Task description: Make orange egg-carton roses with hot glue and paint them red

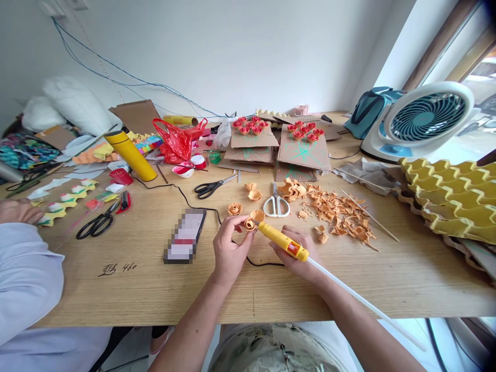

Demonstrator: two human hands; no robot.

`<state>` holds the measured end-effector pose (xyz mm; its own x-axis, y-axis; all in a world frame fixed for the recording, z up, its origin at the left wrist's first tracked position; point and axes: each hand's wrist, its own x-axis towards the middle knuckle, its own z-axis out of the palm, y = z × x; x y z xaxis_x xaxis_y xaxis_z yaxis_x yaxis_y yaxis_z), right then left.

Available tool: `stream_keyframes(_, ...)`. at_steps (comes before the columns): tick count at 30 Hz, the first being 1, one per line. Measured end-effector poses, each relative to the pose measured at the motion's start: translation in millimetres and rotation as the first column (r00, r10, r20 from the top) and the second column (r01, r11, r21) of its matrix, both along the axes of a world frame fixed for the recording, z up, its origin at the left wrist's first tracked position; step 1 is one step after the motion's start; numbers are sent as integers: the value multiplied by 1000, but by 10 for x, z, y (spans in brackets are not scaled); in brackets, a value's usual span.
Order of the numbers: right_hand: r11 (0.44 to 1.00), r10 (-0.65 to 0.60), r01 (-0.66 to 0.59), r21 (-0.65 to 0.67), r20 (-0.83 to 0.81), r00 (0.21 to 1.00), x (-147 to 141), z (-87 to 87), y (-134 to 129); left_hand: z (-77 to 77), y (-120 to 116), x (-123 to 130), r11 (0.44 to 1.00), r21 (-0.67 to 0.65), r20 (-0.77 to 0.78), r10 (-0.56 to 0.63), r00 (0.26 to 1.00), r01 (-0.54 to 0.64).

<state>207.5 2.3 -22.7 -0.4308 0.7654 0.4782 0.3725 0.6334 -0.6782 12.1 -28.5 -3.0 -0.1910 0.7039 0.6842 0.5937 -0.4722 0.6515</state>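
Note:
Between the fingertips of my left hand (231, 242) is a small orange paper-pulp flower (250, 224), held above the table. My right hand (297, 253) is wrapped round a yellow glue gun (282, 241), a long white glue stick (364, 302) sticking out of its back end. The gun's nozzle points at the flower's middle; whether it touches cannot be made out. Just beyond my left fingers lie a rolled orange rose (234, 208) and orange petal cups (254, 195). White-handled scissors (276, 206) rest past the gun.
Orange scraps (344, 212) and a thin stick (370, 216) lie at right, near yellow egg trays (453, 199) and a fan (426, 121). Red flowers stand on cardboard (304, 152). A phone (185, 236), black scissors (211, 188) and a cord (186, 192) lie left. A co-worker's sleeve (29, 274) is far left.

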Motion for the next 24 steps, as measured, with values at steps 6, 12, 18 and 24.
stream_keyframes(6, 1000, -12, 12, 21, 7, 1000, 1, -8, 5, 7, -3, 3, 1000, -2, 2, 5, 1000, -5)
stream_keyframes(12, 999, -25, 25, 36, 4, 1000, -7, 25, -1, 5, -4, 2, 1000, -12, 4, 9, 1000, -8)
stream_keyframes(18, 999, 22, -24, -42, -42, 999, -26, 15, 13, -10, 5, -1, 1000, -30, 36, 4, 999, -3)
stream_keyframes(24, 993, 47, -58, -99, -109, 993, -33, 46, 6, -58, 15, -26, 997, -70, 68, -8, 998, 13)
